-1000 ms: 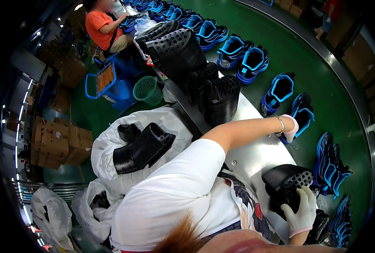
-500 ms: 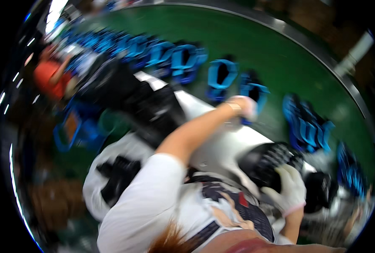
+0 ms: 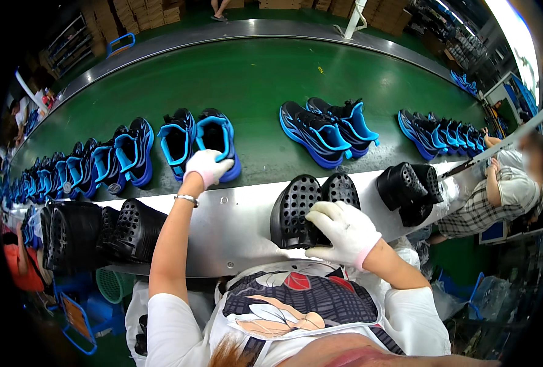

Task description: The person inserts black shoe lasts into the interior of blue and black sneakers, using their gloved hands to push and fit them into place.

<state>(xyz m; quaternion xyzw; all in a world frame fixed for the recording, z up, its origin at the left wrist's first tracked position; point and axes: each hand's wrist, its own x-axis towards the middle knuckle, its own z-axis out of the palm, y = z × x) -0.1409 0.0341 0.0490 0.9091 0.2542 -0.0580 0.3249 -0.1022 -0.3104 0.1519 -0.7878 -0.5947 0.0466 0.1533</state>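
My left hand (image 3: 205, 167), in a white glove, is at the heel of a black and blue sneaker (image 3: 215, 132), its fingers closed over the heel edge. The matching sneaker (image 3: 176, 144) stands just left of it, both with heels toward me. My right hand (image 3: 344, 232), also gloved, curls round the near side of a black plastic shoe form full of holes (image 3: 299, 205). A second such form (image 3: 340, 189) stands directly behind my fingers. Both forms rest on a metal ledge (image 3: 241, 223). My right fingertips are partly hidden against the black plastic.
More black forms stand on the ledge at left (image 3: 134, 229) and right (image 3: 401, 185). Sneaker pairs line the green belt (image 3: 253, 79), one pair (image 3: 326, 131) right of centre. A co-worker (image 3: 503, 183) is at the far right; a person in orange (image 3: 21, 263) is far left.
My view has swung round and steadied from a blur. My left hand, earlier beside a sneaker on the belt, is now at a sneaker's heel. My right hand stays at the black forms.
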